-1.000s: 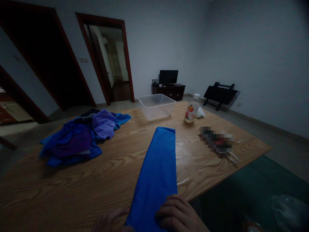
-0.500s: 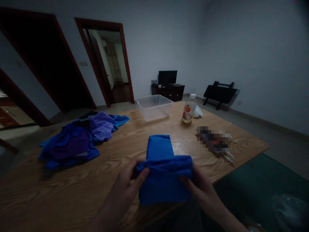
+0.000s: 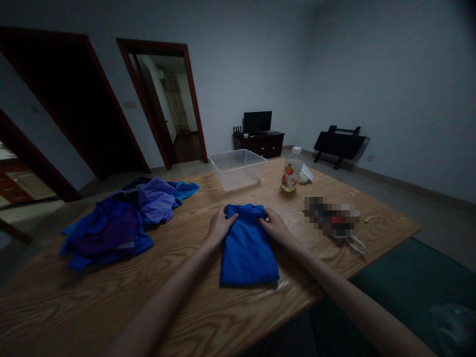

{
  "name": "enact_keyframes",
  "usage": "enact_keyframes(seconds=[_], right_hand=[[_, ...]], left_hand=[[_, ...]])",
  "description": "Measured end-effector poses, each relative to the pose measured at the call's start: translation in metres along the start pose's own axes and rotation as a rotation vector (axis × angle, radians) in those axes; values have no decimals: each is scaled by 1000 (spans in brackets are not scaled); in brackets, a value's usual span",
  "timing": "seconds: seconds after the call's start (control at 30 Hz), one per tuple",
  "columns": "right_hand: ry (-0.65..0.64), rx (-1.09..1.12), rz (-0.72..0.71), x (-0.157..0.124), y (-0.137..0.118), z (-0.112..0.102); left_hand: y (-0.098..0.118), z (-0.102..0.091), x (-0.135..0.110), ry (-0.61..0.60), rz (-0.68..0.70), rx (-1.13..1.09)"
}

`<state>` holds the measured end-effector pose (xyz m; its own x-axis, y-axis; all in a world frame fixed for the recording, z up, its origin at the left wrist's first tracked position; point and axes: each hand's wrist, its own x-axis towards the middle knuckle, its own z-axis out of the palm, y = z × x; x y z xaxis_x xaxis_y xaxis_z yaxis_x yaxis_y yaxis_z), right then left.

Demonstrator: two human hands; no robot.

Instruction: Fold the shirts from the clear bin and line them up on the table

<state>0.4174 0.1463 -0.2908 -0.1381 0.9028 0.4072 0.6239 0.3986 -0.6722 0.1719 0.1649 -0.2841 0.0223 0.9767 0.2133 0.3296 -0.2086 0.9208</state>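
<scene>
Both hands (image 3: 219, 225) (image 3: 274, 224) grip blue cloth (image 3: 248, 253) — far corners pinched.

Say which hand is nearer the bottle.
Right. The right hand at the far right corner of the blue cloth is on the near side of the bottle, slightly left; the left hand at the far left corner is farther left.

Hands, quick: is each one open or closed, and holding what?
Left hand: closed on the folded blue cloth, far left corner.
Right hand: closed on its far right corner.
</scene>
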Motion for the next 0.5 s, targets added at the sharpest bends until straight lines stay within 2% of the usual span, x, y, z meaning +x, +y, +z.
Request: enact_keyframes(seconds=[0.07, 0.17, 0.23, 0.3, 0.33, 0.4, 0.5], right_hand=[[29, -92, 10, -3, 2, -1], [85, -193, -33, -18, -7, -9], [49, -273, -173, -31, -17, -14], [-99, -348, -360, -40, -25, -15], [-192, -369, -431, -43, -28, -13], [-333, -383, -479, -45, -30, -9], [-375, -410, -427, -49, -38, -14]], left_hand=[[-2, -3, -4, 22, 82, 178], [0, -12, -21, 25, 328, 547], [4, -18, -37, -43, 479, 716], [6, -19, -50, -196, 582, 816], [6, -19, -54, -281, 604, 857], [5, -18, -58, -402, 586, 928], [7, -22, -60, -444, 534, 981]])
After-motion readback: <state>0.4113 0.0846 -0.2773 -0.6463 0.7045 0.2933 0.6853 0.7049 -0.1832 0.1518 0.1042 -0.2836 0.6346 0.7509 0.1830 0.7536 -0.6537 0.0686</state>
